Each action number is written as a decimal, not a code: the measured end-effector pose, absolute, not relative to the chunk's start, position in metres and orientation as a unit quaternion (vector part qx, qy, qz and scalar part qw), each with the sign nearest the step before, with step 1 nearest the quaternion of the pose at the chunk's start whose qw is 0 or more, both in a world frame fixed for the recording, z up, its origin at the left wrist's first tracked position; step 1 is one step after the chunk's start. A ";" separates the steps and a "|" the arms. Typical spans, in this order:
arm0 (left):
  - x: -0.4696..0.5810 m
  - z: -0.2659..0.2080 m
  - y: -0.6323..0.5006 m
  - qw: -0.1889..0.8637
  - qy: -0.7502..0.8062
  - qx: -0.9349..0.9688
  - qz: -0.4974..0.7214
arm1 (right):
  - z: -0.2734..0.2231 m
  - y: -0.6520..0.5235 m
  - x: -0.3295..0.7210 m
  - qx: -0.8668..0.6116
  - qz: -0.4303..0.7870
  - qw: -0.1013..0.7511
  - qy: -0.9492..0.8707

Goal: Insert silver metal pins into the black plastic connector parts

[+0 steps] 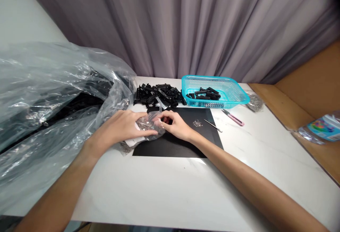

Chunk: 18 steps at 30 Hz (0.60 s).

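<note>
A clear plastic bag (pixel 145 123) of small metallic parts, with a white label, lies across the left edge of a black mat (pixel 170 147). My left hand (pixel 123 126) grips the bag's body between thumb and fingers. At the bag's right end, my right hand (pixel 174 124) has its fingers curled and pinched on the plastic. Its fingertips are partly hidden. On the mat to the right lies a small scatter of tiny pale pieces (pixel 197 123), with a thin metal tool, perhaps tweezers (pixel 213 126), beside it.
Behind the mat is a heap of black plastic parts (pixel 159 96), left of a blue basket (pixel 239 96) holding more. A pink-handled cutter (pixel 233 117), another bag of small parts (pixel 255 102) and a labelled bottle (pixel 321 129) are rightward. A large plastic sack (pixel 66 69) fills the left.
</note>
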<state>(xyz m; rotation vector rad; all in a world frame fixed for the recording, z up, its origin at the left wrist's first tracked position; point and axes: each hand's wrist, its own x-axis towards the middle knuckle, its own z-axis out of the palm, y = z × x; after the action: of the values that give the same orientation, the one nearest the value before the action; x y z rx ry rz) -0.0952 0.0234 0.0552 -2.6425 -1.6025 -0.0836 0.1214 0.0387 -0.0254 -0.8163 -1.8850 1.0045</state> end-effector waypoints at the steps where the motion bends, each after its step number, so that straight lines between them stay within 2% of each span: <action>1: -0.095 0.055 0.023 0.022 -0.517 -0.855 -0.028 | -0.026 0.039 0.121 -0.325 0.392 0.407 -0.759; 5: -0.095 0.055 0.024 0.026 -0.517 -0.855 -0.018 | -0.028 0.040 0.119 -0.326 0.369 0.373 -0.787; 9: -0.095 0.054 0.025 0.038 -0.525 -0.850 0.000 | -0.028 0.041 0.120 -0.331 0.393 0.412 -0.753; 14: -0.094 0.057 0.023 0.028 -0.515 -0.857 -0.014 | -0.028 0.041 0.123 -0.312 0.377 0.366 -0.792; 18: -0.093 0.057 0.021 0.042 -0.519 -0.854 0.003 | -0.027 0.040 0.123 -0.339 0.369 0.382 -0.776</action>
<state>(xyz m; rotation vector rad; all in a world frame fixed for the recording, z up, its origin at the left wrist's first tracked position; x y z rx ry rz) -0.0934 0.0212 0.0575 -2.6125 -1.5899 0.0091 0.1229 0.0403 -0.0270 -0.8652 -1.9805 0.9422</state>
